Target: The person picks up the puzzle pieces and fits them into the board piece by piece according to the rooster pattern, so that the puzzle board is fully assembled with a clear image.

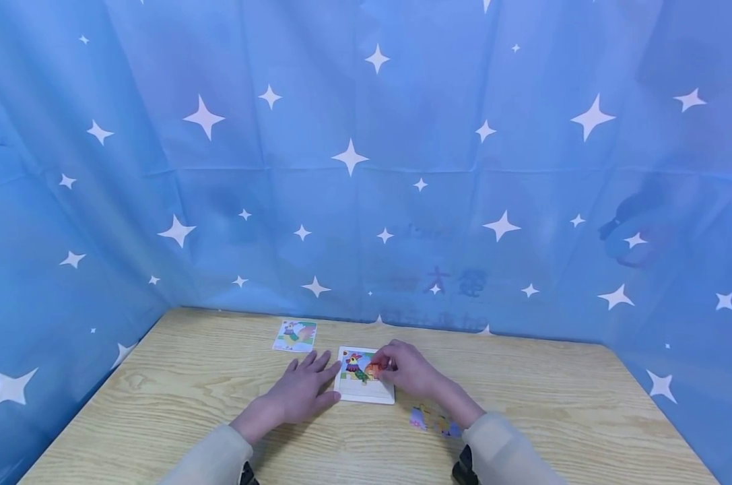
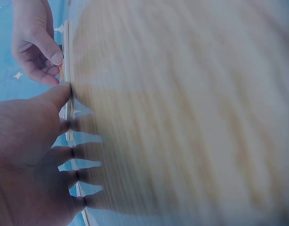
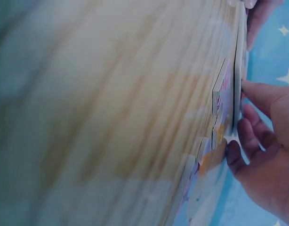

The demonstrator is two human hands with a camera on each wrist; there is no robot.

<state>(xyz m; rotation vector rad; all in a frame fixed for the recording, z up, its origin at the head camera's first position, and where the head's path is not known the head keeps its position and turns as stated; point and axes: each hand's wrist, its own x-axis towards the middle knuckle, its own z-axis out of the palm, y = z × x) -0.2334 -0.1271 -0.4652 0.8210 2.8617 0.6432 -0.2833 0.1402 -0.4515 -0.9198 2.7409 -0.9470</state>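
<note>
1. A blue backdrop printed with white four-pointed stars rises behind the tabletop's far edge.
2. The wood-grained tabletop spreads below, its near edge out of view.
3. Pale sleeves reach in from the near side, a dark band under the right cuff.
4. The hands work apart: the left hand, fingers spread, touches the left edge and lower-left corner of a puzzle board; the right hand pinches at the board's right side.
5. The white-rimmed puzzle board lies flat near the tabletop's far edge, a rooster picture partly assembled in its upper portion, its lower strip bare.
6. A rooster card lies closer to the far edge, left of the board.
7. Loose puzzle pieces lie off the board's lower-right corner, beside the right wrist.
8. An orange piece sits at the right fingertips; whether it is seated is hidden.
</note>
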